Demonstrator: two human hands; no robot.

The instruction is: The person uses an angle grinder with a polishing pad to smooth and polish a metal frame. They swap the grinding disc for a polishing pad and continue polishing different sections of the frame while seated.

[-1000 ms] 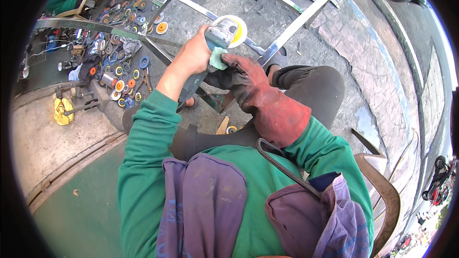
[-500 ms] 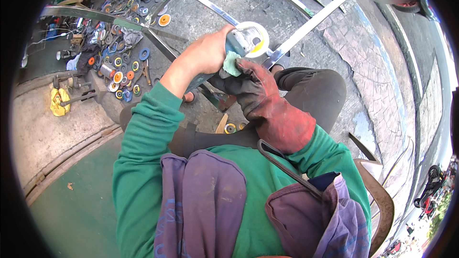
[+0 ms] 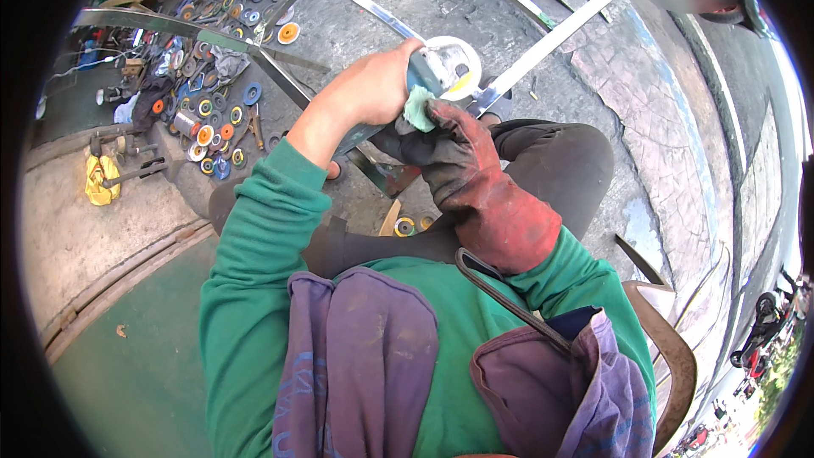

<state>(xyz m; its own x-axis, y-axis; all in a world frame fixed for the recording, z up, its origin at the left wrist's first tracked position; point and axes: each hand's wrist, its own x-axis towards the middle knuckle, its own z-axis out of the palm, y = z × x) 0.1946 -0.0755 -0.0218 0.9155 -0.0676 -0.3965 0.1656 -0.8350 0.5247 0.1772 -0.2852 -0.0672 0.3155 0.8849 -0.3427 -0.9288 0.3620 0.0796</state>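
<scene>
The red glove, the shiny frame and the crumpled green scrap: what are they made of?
The red glove looks like scuffed, matte leather, from its thick creases; coated fabric is possible. The shiny frame seems polished metal, perhaps stainless steel: its bars reflect light brightly. The crumpled green scrap looks matte and soft, with uneven folds: maybe cloth, though paper is possible.

Discs [image 3: 205, 136] left of grinder [image 3: 426, 73], motorcycle [image 3: 757, 328] seemingly right
</scene>
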